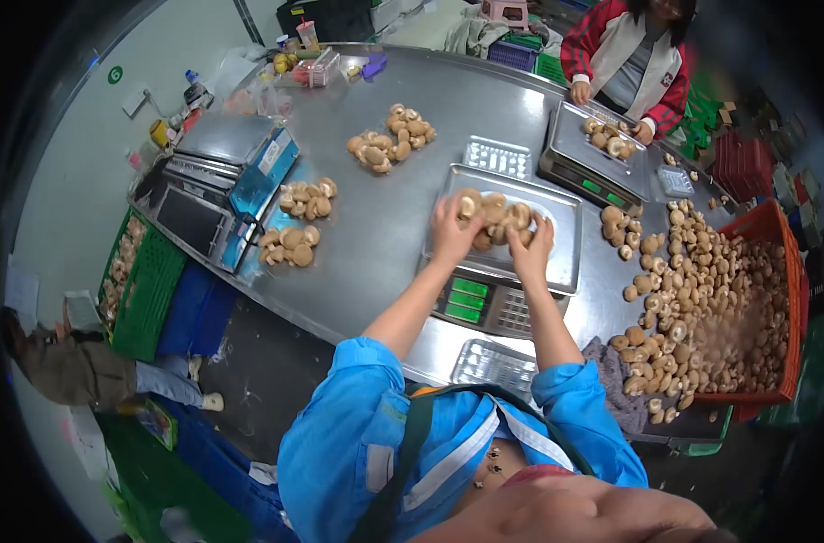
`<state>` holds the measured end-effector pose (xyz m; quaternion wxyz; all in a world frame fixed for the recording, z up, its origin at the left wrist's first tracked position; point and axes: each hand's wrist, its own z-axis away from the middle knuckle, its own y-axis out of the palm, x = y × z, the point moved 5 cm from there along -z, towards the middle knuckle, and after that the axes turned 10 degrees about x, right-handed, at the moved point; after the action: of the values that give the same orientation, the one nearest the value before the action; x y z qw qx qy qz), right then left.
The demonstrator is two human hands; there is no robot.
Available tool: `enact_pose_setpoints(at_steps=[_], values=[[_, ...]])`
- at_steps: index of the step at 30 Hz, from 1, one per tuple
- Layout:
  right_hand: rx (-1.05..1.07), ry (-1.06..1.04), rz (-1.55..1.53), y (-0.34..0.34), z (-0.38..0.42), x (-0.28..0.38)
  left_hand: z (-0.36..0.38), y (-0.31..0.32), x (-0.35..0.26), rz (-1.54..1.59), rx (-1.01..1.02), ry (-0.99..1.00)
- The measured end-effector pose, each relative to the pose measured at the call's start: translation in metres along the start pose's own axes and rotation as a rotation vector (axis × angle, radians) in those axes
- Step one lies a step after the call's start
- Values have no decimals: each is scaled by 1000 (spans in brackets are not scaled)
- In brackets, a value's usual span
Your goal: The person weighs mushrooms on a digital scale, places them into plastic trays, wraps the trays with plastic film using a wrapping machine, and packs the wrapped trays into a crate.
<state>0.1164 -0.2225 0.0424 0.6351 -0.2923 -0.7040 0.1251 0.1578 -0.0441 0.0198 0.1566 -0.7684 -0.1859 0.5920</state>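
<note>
Both my hands are around a cluster of brown mushrooms (497, 215) over the metal tray (561, 262) of a digital scale (511, 312) with green displays. My left hand (455, 231) curls round the cluster's left side, its fingers slightly blurred. On the right side of the same cluster, my right hand (532, 246) presses with bent fingers. A clear plastic tray (498, 157) lies just behind the scale, and a stack of clear trays (493, 366) sits in front of it.
An orange crate (792, 299) spills mushrooms at right. Mushroom piles (376, 149) lie at back left, others (290, 244) beside a wrapping machine (222, 190). Across the table, a co-worker (629, 63) handles mushrooms on another scale (579, 163). Another person (95, 371) is at far left.
</note>
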Motion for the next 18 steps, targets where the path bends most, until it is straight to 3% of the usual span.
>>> enact_pose_setpoints(at_steps=[3,5,6,8,10,14,18], values=[[40,-132,-37,76,-23,43,-24,-81,43,44,-86,11],[234,-59,-61,123,-31,90,-38,-136,75,121,-71,17],[109,-116,-29,162,-37,83,-44,-155,98,107,-56,-51],[230,5,-31,211,-40,93,-52,-180,155,48,-21,-145],[290,198,12,249,-36,89,-56,-190,204,-19,28,-194],[331,366,-12,290,-26,62,-61,-183,270,-87,233,-254],[298,366,-53,298,-30,30,-56,-170,268,-8,228,-236]])
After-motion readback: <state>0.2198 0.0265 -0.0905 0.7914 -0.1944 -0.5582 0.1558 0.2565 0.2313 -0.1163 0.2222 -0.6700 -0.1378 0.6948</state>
